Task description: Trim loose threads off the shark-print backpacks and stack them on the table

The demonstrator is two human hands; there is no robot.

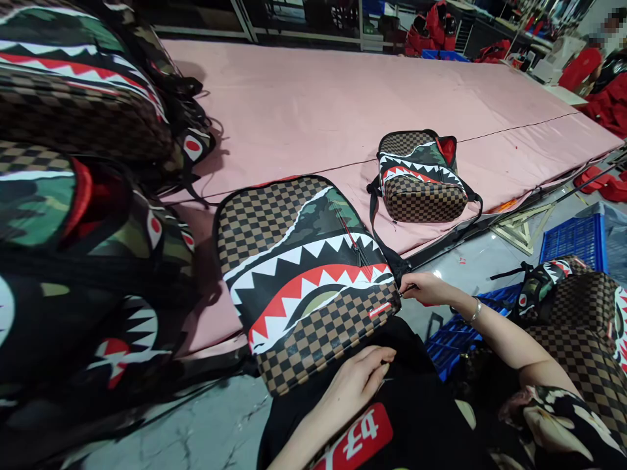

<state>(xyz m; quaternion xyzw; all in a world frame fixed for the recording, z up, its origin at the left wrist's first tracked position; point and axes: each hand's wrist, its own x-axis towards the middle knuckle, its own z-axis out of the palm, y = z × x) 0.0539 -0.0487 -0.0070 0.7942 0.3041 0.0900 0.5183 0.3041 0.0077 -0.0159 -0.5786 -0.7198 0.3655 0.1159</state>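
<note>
Brown-and-black checkered backpack (313,277) lies over the near edge of the pink table (304,98);
right hand (420,288) pinches its lower right corner, fingers closed; left hand (363,375), loosely open, empty, rests just below.

Silver bracelet (476,309), black patterned sleeve (556,427)

The central backpack (306,281) hides its back; left backpacks (83,121) are cropped.
</note>
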